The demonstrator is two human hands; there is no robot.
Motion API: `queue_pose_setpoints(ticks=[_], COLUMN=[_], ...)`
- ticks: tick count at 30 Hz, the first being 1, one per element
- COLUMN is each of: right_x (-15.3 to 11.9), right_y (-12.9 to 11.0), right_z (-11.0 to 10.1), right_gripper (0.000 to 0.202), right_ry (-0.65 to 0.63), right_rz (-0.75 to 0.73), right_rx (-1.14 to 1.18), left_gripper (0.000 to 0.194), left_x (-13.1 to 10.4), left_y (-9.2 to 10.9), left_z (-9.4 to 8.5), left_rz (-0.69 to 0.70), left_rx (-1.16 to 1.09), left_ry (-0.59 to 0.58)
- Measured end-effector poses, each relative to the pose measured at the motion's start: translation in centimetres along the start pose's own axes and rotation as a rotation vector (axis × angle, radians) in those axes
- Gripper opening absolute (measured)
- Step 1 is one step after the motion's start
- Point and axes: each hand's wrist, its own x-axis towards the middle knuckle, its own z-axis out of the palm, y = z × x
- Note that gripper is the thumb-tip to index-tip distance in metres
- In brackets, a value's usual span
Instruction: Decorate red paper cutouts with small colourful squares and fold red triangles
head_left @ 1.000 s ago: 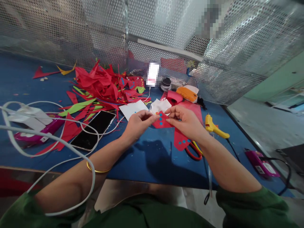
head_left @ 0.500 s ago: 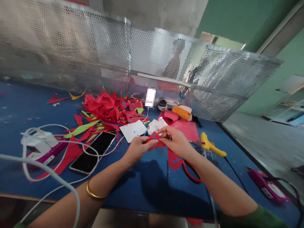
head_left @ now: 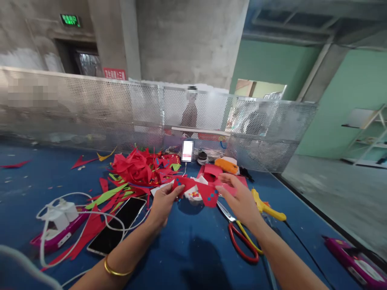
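Left hand [head_left: 165, 201] clamped on red strip [head_left: 208, 194], right hand [head_left: 237, 197] beside, grip unclear, white container [head_left: 191, 197] holding red-orange bits [head_left: 195, 194]

single head cam, worn, looking forward and down over blue worktop [head_left: 169, 257], both forearms close in, perforated metal partition [head_left: 127, 108] beyond, no second view

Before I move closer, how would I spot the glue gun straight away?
On the blue table, find the person's right hand. The glue gun lies just to the right of it. Its solid yellow body and trailing black cord set it apart from the scissors, which have one red and one yellow handle.
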Motion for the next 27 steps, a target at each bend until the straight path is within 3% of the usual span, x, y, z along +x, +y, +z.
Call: queue_pose_setpoints(ticks=[4, 10, 18, 22, 27], right_x=[-0.9, -2.0, -2.8, -3.3, -3.7], right_y=[1.5, 2.7, 4.4, 4.4, 4.5], right_z=[-0.2, 1.4, 2.4, 2.4, 2.2], right_gripper=[0.048, 0.041, 0.045, 0.042, 0.04], right_ry=[0.075, 0.019, -0.008, -0.056, -0.007], right_rz=[0.163, 0.277, 0.231, 0.261, 0.262], right_rx=[0.267, 0.484, 0.346, 0.385, 0.312], left_gripper=[0.031, 0.035, 0.038, 0.037, 0.035], left_x=[-0.1, -0.6, -0.3, -0.6, -0.8], left_y=[0.8, -0.6, -3.9, -3.8, -3.5], left_z=[0.8, 2.0, 1.2, 1.2, 1.5], left_rz=[0.064, 0.059, 0.109, 0.125, 0.081], left_rx=[-0.049, -0.026, 0.05, 0.063, 0.049], left_ry=[0.075, 0.011, 0.016, 0.012, 0.004])
